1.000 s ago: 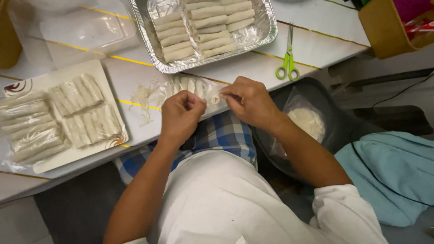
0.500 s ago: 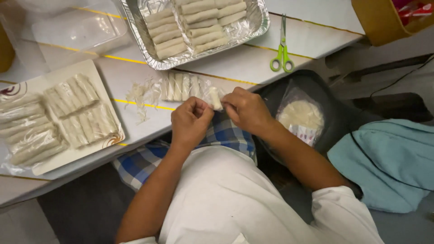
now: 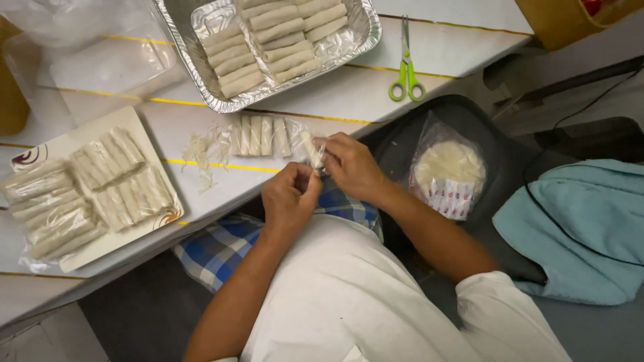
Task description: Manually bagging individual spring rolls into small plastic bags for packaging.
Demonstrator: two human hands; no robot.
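Note:
My left hand (image 3: 290, 198) and my right hand (image 3: 352, 167) meet at the table's near edge, and both pinch one small pale roll (image 3: 313, 153) in thin plastic wrap. The roll stands at the right end of a short row of similar rolls (image 3: 258, 136) lying on clear wrap on the white table. Loose shreds of wrap (image 3: 200, 151) lie left of the row. My white shirt and a blue checked cloth (image 3: 218, 245) fill the space below the hands.
A foil tray (image 3: 365, 30) at the back holds several rolls. A white plate (image 3: 144, 121) at the left carries wrapped bundles of rolls. Green scissors (image 3: 406, 74) lie to the right. A bag of round wrappers (image 3: 448, 171) sits on a black seat beside a teal cloth (image 3: 577, 228).
Both hands have drawn together at the right end of the row and now grip the end roll. The row of rolls and the trays have not moved.

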